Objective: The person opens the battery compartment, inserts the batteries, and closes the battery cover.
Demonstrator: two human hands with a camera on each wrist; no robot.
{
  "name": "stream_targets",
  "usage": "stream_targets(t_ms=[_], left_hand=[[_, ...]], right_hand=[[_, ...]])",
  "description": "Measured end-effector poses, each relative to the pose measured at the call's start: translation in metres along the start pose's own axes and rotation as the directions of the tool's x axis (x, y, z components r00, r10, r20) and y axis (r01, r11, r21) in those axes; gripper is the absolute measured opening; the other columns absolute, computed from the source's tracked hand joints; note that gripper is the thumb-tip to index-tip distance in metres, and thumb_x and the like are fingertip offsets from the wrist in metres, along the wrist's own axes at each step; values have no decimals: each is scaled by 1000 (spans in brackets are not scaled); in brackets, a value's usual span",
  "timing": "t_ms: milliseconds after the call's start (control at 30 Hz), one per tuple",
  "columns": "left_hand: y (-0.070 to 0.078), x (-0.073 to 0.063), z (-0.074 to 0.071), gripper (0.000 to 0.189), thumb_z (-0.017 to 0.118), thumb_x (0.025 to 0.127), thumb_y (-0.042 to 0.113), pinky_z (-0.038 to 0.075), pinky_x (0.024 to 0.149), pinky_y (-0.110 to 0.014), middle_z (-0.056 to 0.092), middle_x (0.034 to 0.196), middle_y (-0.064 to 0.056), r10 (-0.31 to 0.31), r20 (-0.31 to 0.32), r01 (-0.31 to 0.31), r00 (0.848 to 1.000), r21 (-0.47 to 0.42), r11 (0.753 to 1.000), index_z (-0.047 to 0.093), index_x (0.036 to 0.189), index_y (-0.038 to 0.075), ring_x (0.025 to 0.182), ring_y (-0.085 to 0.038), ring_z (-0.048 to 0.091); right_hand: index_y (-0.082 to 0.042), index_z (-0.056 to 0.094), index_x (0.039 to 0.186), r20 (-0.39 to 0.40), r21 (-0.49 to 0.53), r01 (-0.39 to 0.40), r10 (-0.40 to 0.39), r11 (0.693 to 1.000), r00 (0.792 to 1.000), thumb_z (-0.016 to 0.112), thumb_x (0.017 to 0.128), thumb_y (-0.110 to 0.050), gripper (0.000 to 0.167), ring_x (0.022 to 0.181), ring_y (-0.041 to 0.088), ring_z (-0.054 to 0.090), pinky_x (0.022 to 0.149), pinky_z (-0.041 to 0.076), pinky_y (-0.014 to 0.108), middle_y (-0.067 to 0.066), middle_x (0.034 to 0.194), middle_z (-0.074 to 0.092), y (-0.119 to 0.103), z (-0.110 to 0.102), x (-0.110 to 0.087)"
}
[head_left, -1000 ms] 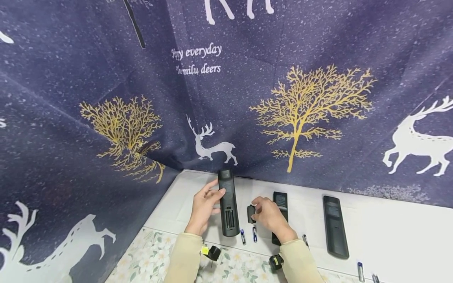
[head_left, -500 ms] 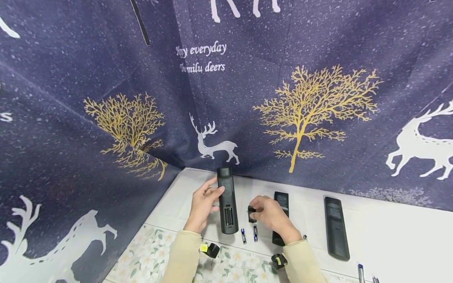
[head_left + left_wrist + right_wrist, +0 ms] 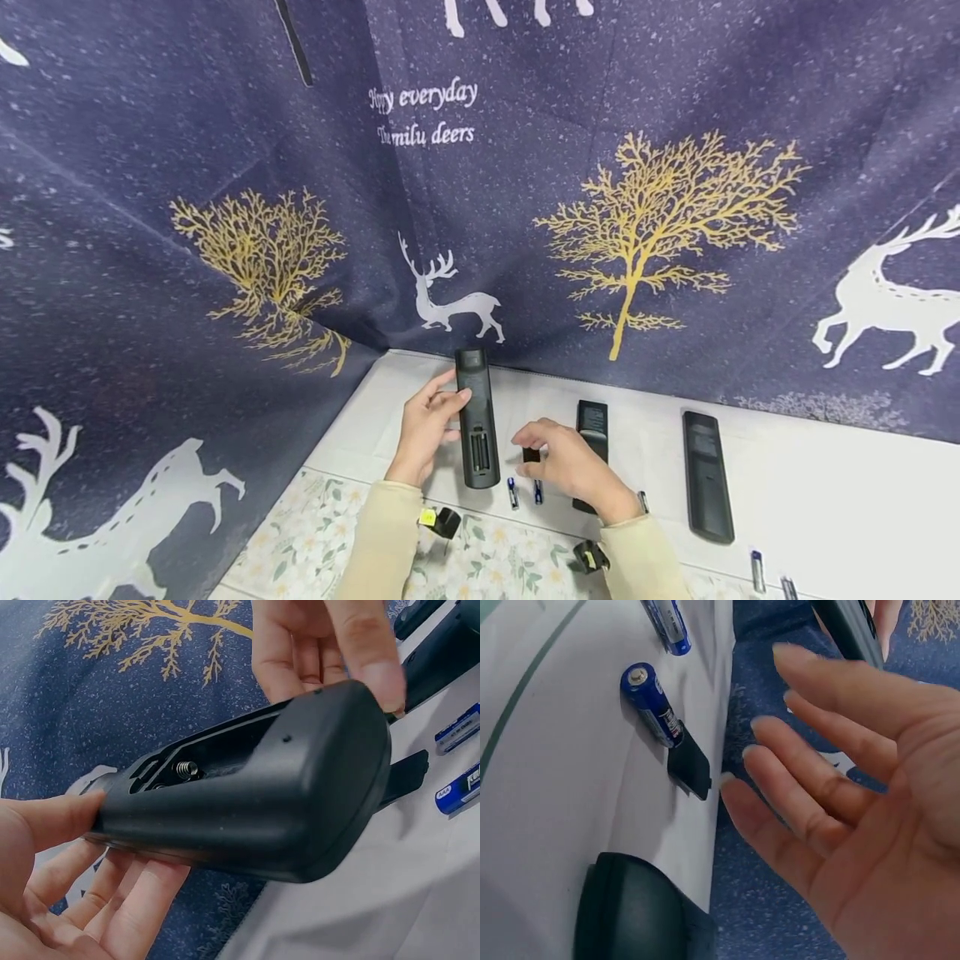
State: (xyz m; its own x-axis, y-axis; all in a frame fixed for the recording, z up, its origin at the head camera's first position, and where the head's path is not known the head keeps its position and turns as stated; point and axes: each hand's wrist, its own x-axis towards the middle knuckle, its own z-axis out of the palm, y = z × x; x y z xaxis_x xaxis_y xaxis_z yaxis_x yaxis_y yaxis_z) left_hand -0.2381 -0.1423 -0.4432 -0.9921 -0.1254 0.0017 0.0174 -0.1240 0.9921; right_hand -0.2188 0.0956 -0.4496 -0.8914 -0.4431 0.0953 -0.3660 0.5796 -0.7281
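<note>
My left hand (image 3: 423, 427) grips a black remote control (image 3: 474, 408) along its side, back facing up. Its battery compartment (image 3: 480, 450) is uncovered, and a coil spring (image 3: 187, 769) shows inside with no battery around it. Over the table to the right, my right hand (image 3: 573, 467) has loosely spread fingers and holds nothing. Just beyond those fingertips a small black battery cover (image 3: 690, 766) lies on the white cloth. One blue AAA battery (image 3: 652, 705) lies against the cover's end, and a second battery (image 3: 667, 626) is close beside it.
A second black remote (image 3: 592, 421) lies partly under my right forearm, with a battery (image 3: 642, 502) by the sleeve. Farther right are a third remote (image 3: 707, 479) and two batteries, one a blue-ended battery (image 3: 757, 571). A dark deer-print cloth (image 3: 525, 292) hangs behind the table.
My right hand has let go of the battery cover, which now lies on the table, and its fingers have spread and shifted slightly left. The left hand keeps holding the remote.
</note>
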Motion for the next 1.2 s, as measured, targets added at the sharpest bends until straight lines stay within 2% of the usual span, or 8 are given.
stream_targets(t_ms=[133, 267, 367, 600, 700, 833, 1067, 1200], left_hand=[[1, 0, 0, 58, 81, 96, 18, 63, 64, -32, 76, 105, -7, 3, -4, -3, 1000, 7, 1000, 60, 150, 9, 91, -24, 74], [1, 1, -1, 58, 81, 96, 18, 63, 67, -35, 76, 107, -7, -3, -14, 3, 1000, 20, 1000, 61, 150, 12, 89, -22, 74], [2, 0, -1, 58, 81, 96, 19, 63, 68, -36, 76, 108, -7, -6, -17, 6, 1000, 25, 1000, 61, 150, 13, 89, -21, 75], [1, 0, -1, 58, 81, 96, 18, 63, 64, -32, 76, 108, -7, -11, -19, 11, 1000, 15, 1000, 61, 150, 13, 88, -19, 74], [0, -1, -1, 57, 81, 96, 17, 62, 63, -31, 76, 109, -7, -7, -18, 7, 1000, 9, 1000, 62, 150, 12, 86, -18, 74], [-1, -2, -2, 58, 79, 98, 19, 62, 65, -32, 76, 110, -8, 7, -8, -7, 1000, 21, 1000, 59, 152, 10, 86, -21, 74], [0, -1, -2, 58, 79, 98, 19, 63, 68, -33, 76, 110, -8, -2, -9, 2, 1000, 25, 1000, 59, 152, 13, 90, -27, 74], [1, -1, -1, 58, 80, 98, 19, 63, 68, -33, 76, 110, -7, -2, -11, 3, 1000, 25, 1000, 59, 152, 13, 90, -26, 74]], right_hand=[[-6, 75, 116, 89, -53, 57, -52, 997, 995, 90, 85, -7, 34, 108, 32, 65, 93, 54, 54, 7, 113, 70, -4, 0, -1], [-6, 76, 115, 135, -117, 68, -52, 991, 989, 93, 81, -7, 37, 114, 33, 63, 96, 54, 54, 5, 115, 70, -7, 4, -2], [-8, 78, 113, 132, -159, 68, -47, 985, 990, 95, 78, -9, 39, 116, 32, 61, 97, 54, 52, 3, 116, 69, -8, 7, -3], [-6, 80, 108, 128, -162, 123, -102, 979, 986, 98, 71, -9, 41, 100, 22, 51, 85, 54, 42, 0, 103, 62, -8, 14, -4], [-7, 80, 105, 131, -174, 151, -129, 973, 983, 98, 70, -10, 39, 98, 21, 49, 84, 52, 39, -1, 101, 60, -7, 16, -6], [-8, 80, 103, 128, -179, 164, -142, 970, 982, 97, 71, -11, 37, 100, 22, 50, 87, 53, 39, -2, 102, 59, -6, 18, -8], [-10, 79, 99, 124, -169, 164, -144, 972, 982, 97, 72, -12, 32, 112, 31, 56, 97, 54, 45, -3, 105, 61, -5, 20, -8], [-11, 76, 95, 109, -166, 159, -142, 973, 984, 98, 70, -11, 34, 108, 28, 56, 91, 55, 43, -4, 103, 59, -6, 21, -7]])
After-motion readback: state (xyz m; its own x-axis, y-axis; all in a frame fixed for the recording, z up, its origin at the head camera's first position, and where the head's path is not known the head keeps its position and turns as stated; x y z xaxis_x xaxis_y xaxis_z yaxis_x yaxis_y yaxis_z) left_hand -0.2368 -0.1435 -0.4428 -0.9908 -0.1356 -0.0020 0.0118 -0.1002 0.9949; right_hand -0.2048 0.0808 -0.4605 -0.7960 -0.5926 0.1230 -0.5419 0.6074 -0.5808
